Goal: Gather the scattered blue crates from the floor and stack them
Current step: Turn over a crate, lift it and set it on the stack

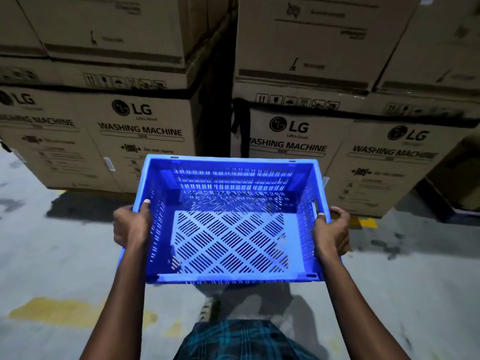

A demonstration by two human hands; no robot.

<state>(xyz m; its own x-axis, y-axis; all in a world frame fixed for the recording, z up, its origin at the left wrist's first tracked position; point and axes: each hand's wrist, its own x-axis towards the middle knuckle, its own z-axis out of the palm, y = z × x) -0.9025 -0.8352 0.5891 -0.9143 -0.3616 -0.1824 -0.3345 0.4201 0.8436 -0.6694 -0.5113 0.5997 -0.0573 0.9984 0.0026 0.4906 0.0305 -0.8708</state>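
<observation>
- In mid-air above the grey concrete floor (52,255): one blue crate (231,219), carried in front of the body, open top facing the camera, empty inside.
- Slotted walls all round; base pierced with diagonal slot patterns, floor glimpsed through them.
- On the crate's left side wall: left hand (132,226), fingers curled round the outside of the wall, thumb hooked over the top rim.
- On the right side wall: right hand (332,233), gripping likewise, thumb over the rim beside a handle cut-out, fingers wrapped on the outside.
- Both bare forearms reaching forward from the lower edge of the view.
- Straight ahead, behind the crate: stacked cardboard boxes (145,131), printed "LG" and "WASHING MACHINE", in two columns with a dark gap between them.
- Second column of boxes (293,141) to the right, upper boxes resting on lower ones, handling symbols printed along their lower edges.
- Far rim of the crate overlapping the lower boxes in the view; touching or apart not possible to tell.
- On the floor: worn yellow paint patches (39,311) at lower left, another yellow mark by the right-hand boxes.
- At the bottom edge: checked blue-green cloth (241,339) on the person's body.
- Picture slightly blurred throughout.
</observation>
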